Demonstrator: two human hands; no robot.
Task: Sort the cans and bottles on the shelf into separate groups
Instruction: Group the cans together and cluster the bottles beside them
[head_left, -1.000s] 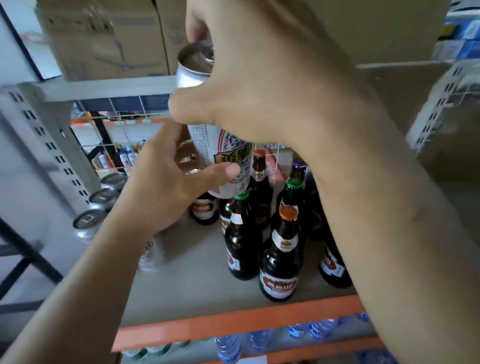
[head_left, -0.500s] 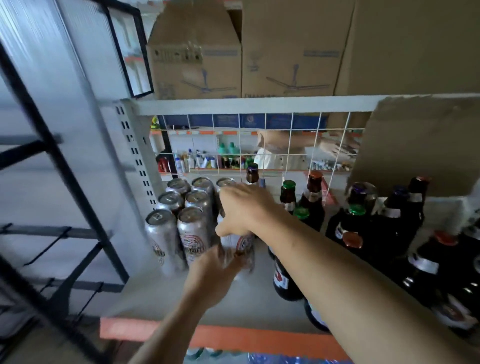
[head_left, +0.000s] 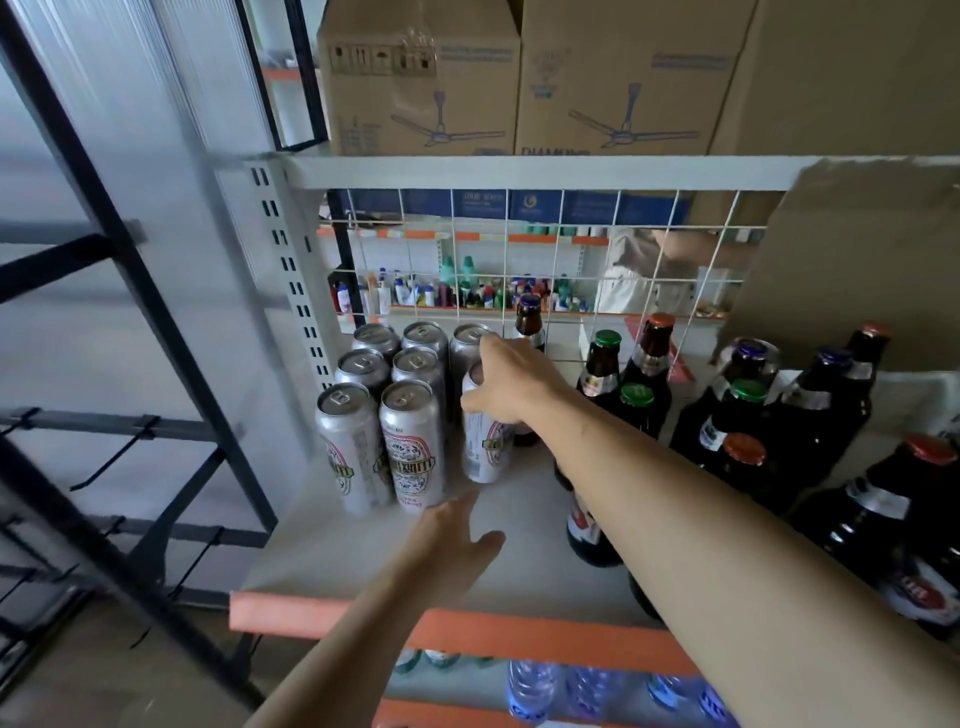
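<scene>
My right hand (head_left: 506, 384) is closed over the top of a silver can (head_left: 485, 441), fingers draped down its far side and thumb on the near side, so I am holding it by the rim end. I grip it from above because the neighbours stand too close for a side hold. The can stands upright on the shelf board (head_left: 363, 551), at about 3 o'clock from the can cluster (head_left: 387, 405), just beside it; whether its base is fully down I cannot quite tell, as the bottom edge looks a little blurred.

The cluster holds 7 other cans in tight rows packed against the grey upright post (head_left: 291, 291) at 9 o'clock, which keeps them squared into the corner. My can fills the middle slot of a 3rd column, in front of the lone can at 12 o'clock.

My left hand (head_left: 452, 540) hovers low at 6 o'clock from the held can, fingers spread and holding nothing, apart from every can. I judge it is there to steady or nudge the row if anything tips.

The brown bottles (head_left: 753, 415) stand from 3 o'clock outward, and 1 tall bottle (head_left: 530, 325) sits at 12 o'clock just behind my knuckles, close to the cans. I think that one needs moving across to the bottles, so the 2 groups are apart
</scene>
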